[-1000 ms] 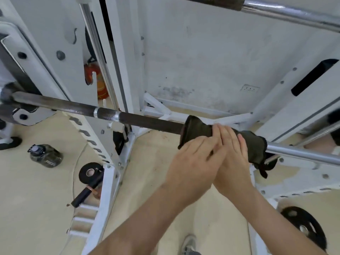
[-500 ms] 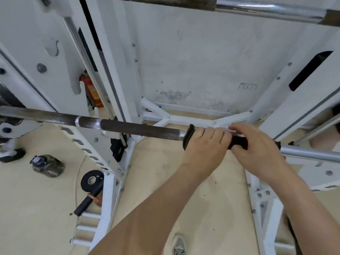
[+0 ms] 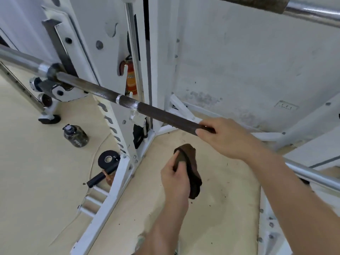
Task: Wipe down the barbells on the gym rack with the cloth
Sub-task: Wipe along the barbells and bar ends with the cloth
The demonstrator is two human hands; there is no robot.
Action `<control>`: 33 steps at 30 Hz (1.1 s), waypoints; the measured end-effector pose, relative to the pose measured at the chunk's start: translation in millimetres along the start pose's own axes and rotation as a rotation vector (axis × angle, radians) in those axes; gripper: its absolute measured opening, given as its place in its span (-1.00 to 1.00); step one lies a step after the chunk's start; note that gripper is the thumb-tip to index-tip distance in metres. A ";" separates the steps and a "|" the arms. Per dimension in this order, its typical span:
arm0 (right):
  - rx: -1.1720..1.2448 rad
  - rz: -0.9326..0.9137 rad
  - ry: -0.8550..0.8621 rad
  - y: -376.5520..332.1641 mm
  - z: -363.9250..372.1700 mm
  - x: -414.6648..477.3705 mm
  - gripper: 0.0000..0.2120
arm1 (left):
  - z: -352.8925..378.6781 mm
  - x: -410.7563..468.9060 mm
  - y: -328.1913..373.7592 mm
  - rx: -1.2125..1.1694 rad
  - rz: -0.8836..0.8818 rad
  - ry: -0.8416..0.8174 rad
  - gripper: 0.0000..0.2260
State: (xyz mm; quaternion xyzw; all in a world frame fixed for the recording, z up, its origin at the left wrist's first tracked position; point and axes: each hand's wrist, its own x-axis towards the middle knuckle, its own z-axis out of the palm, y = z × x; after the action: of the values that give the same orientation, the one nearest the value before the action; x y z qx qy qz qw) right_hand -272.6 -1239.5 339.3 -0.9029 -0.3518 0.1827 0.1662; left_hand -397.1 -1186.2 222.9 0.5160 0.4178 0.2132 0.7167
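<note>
Barbell (image 3: pixel 161 115) runs diagonally from upper left to lower right across the white rack (image 3: pixel 117 173). Its left part sits in a hook on the rack upright, the middle is dark knurl, and it is bright chrome on the right past the forearm. Right hand (image 3: pixel 226 138) is clamped on the barbell at the near end of the dark knurl, fingers wrapped over the top. Left hand (image 3: pixel 176 179) is below the bar and apart from it, fingers curled round a brown cloth (image 3: pixel 192 161). Cloth is bunched, hangs out of the right side of the fist and is apart from the bar. It sits between bar and floor (image 3: pixel 36 181), under the right hand but apart from it. Second barbell (image 3: pixel 303 10) crosses the top right corner, a rusty dark section then chrome, well above both hands. Floor is pale beige with dark specks near the cloth. On it, left of the rack upright: a camo-pattern water bottle (image 3: pixel 76 135), a small black weight plate (image 3: pixel 108 159) at the base of the upright, and a short black handle (image 3: pixel 100 178) just beside the plate. Red fire extinguisher (image 3: pixel 131 80) shows behind the upright, by the wall (image 3: pixel 239 52). Wall is stained low down, with a socket (image 3: pixel 286 107) further right.
</note>
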 end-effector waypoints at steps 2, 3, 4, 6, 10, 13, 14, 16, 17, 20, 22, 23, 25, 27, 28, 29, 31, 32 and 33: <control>0.004 -0.006 0.044 -1.3 7.7 5.4 -0.76 | 10.3 5.8 15.8 -0.454 -0.273 -0.127 -0.74; 0.015 0.002 0.081 -1.0 8.6 8.7 -0.75 | 18.7 7.3 26.1 -0.614 -0.305 -0.227 -0.74; 0.026 0.012 0.116 -0.9 8.1 12.0 -0.75 | 28.0 6.7 36.0 -0.722 -0.298 -0.317 -0.72; 0.033 0.019 0.138 1.3 7.3 18.7 -0.72 | 44.6 4.3 50.8 -0.813 -0.270 -0.396 -0.67; 0.022 -0.023 0.077 6.0 11.3 23.4 -0.65 | 43.8 12.9 46.2 -0.865 -0.229 -0.391 -0.72; 0.095 -0.022 -0.026 4.6 8.4 22.7 -0.59 | 37.0 5.4 41.6 -0.737 -0.175 -0.301 -0.74; 0.126 -0.030 -0.064 4.3 6.8 22.0 -0.57 | 35.7 4.3 42.9 -0.693 -0.159 -0.283 -0.75; 0.128 -0.055 -0.088 5.8 7.1 20.5 -0.53 | 28.5 10.8 48.7 -0.670 -0.132 -0.238 -0.74; 0.100 -0.061 -0.069 7.2 8.9 19.3 -0.53 | 24.5 18.3 51.4 -0.685 -0.112 -0.199 -0.73; 0.028 -0.077 0.038 9.1 15.7 15.3 -0.59 | 25.1 33.0 60.1 -0.760 -0.087 -0.138 -0.71; -0.031 -0.083 0.092 7.7 19.0 15.0 -0.61 | 38.7 20.0 57.8 -0.717 -0.116 -0.156 -0.73; -0.058 -0.086 0.109 7.9 20.5 15.5 -0.62 | 44.9 10.2 55.4 -0.671 -0.134 -0.172 -0.75; -0.100 -0.107 0.134 8.5 22.2 15.4 -0.63 | 45.8 0.5 54.4 -0.592 -0.144 -0.180 -0.78; -0.113 -0.128 0.148 10.7 22.7 14.8 -0.64 | 30.9 15.1 57.6 -0.591 -0.107 -0.133 -0.74; -0.112 -0.129 0.151 11.3 22.7 14.1 -0.64 | 21.3 30.3 59.9 -0.613 -0.074 -0.067 -0.71; -0.114 -0.124 0.152 11.7 23.3 13.6 -0.63 | 11.3 45.7 65.0 -0.643 -0.046 0.014 -0.69; -0.134 -0.106 0.142 12.0 25.0 14.1 -0.62 | 5.1 60.5 74.9 -0.695 -0.018 0.109 -0.70; -0.149 -0.103 0.137 11.0 25.6 14.5 -0.62 | 10.3 57.4 76.7 -0.682 0.001 0.099 -0.70; -0.160 -0.106 0.140 9.7 26.2 15.3 -0.62 | 19.4 49.3 74.9 -0.623 0.000 0.067 -0.70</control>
State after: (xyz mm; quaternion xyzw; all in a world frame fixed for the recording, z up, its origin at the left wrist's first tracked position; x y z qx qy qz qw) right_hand -268.3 -1231.2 308.8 -0.9039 -0.4000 0.0815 0.1274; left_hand -344.2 -1132.6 275.2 0.2644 0.3558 0.3477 0.8262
